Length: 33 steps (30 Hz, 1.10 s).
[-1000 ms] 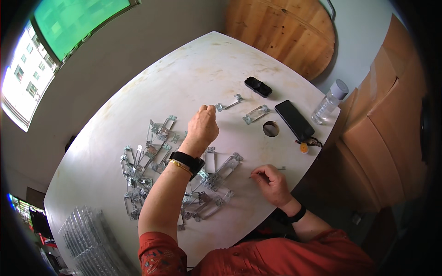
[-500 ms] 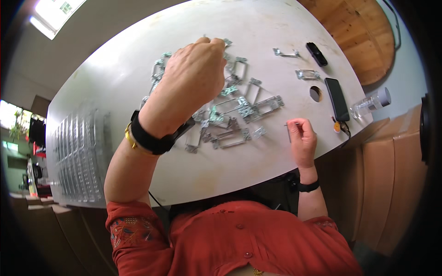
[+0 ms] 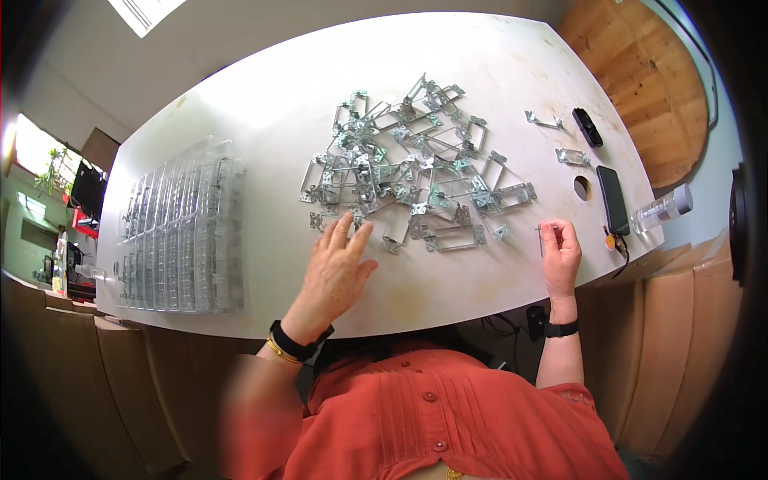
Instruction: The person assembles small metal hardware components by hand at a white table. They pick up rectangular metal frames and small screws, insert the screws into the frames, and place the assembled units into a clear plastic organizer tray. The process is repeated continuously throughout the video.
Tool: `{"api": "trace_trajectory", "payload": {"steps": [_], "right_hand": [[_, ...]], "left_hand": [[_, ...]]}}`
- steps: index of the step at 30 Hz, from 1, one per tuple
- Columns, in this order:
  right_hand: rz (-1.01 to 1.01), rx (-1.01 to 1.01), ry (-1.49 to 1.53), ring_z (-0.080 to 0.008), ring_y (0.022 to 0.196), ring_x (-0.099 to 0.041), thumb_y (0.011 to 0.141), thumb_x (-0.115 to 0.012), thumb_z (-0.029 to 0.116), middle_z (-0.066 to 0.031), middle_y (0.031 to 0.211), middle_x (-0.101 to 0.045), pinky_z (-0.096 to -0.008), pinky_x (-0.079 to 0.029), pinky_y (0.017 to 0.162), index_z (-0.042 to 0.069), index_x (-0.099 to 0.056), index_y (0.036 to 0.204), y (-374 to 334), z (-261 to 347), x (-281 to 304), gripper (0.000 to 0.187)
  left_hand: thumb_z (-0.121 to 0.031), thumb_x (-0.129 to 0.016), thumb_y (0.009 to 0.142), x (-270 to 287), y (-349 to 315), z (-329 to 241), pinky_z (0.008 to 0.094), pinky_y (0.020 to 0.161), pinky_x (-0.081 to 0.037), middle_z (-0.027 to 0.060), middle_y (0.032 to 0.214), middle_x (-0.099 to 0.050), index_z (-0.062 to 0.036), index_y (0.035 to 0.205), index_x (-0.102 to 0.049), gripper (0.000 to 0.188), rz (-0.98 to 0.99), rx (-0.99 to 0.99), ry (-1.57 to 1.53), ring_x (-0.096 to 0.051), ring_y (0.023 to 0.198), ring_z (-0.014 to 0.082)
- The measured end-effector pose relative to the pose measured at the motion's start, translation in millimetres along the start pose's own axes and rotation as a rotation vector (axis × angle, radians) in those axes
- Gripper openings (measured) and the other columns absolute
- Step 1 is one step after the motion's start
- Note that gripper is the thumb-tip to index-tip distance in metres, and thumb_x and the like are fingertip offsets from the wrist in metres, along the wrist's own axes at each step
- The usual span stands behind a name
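A loose pile of silvery metal brackets [image 3: 416, 172], thin rectangular frames with perforated end plates, covers the middle of the table. At the pile's near left edge, my left hand [image 3: 334, 270] has its fingers spread, the tips close to the nearest brackets; nothing shows in its grasp. To the right of the pile, my right hand [image 3: 562, 258] is closed, thumb and fingers pinching a thin metal piece [image 3: 541, 243] that hangs along its left side. The rest of that piece is hidden by the fingers.
Clear plastic trays [image 3: 180, 232] are stacked at the left of the white table [image 3: 280, 104]. On the right are two separate brackets [image 3: 573, 157], a black device [image 3: 587, 127], a phone [image 3: 613, 200], a cable hole [image 3: 582, 188] and a clear bottle [image 3: 662, 210] by the edge.
My left hand has come back from the far side of the pile to its near left edge, its fingers now spread. My right hand keeps its pinch. The view has shifted, uncovering more of the pile.
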State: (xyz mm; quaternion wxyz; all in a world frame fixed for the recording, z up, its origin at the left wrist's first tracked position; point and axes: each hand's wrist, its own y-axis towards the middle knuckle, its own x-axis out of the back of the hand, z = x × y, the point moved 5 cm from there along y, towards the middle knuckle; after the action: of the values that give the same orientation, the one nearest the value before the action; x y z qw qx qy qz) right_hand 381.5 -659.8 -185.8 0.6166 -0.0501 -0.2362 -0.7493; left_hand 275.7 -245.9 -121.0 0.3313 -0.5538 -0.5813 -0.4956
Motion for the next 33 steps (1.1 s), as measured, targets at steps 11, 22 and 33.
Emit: {"api": "trace_trajectory", "payload": {"steps": [11,22,33], "right_hand": [[0.085,-0.046,0.012,-0.0072,0.094,-0.062,0.112,-0.071,0.014,-0.0068,0.122,-0.078,-0.0256,-0.052,0.088,0.005,-0.071,0.11,-2.1,-1.3,-7.3,0.01],[0.399,-0.141,0.165,-0.02,0.127,-0.066,0.112,-0.066,0.005,-0.0201,0.137,-0.074,-0.0358,-0.049,0.113,0.0,-0.063,0.108,-33.7,53.4,-85.2,0.007],[0.448,-0.1,-0.285,-0.0121,0.095,-0.066,0.105,-0.068,0.0,-0.0104,0.114,-0.078,-0.0303,-0.054,0.087,-0.001,-0.065,0.1,-53.2,114.0,-109.7,0.006]], "left_hand": [[-0.009,-0.078,0.097,-7.6,-19.9,-0.4,0.0507,0.116,-0.051,0.0278,0.161,-0.05,-0.0081,0.147,-0.064,0.052,0.053,-0.013,-0.336,-0.057,0.14,0.0462],[-0.013,-0.075,0.098,-25.4,-49.1,18.4,0.0561,0.131,-0.034,0.0247,0.168,-0.046,0.0017,0.157,-0.05,0.066,0.024,0.04,-0.365,-0.045,0.155,0.0461],[-0.007,-0.08,0.089,-18.4,-78.8,43.0,0.0541,0.125,-0.042,0.0313,0.164,-0.045,0.0041,0.153,-0.051,0.071,-0.208,0.092,-0.408,-0.045,0.153,0.0498]]}}
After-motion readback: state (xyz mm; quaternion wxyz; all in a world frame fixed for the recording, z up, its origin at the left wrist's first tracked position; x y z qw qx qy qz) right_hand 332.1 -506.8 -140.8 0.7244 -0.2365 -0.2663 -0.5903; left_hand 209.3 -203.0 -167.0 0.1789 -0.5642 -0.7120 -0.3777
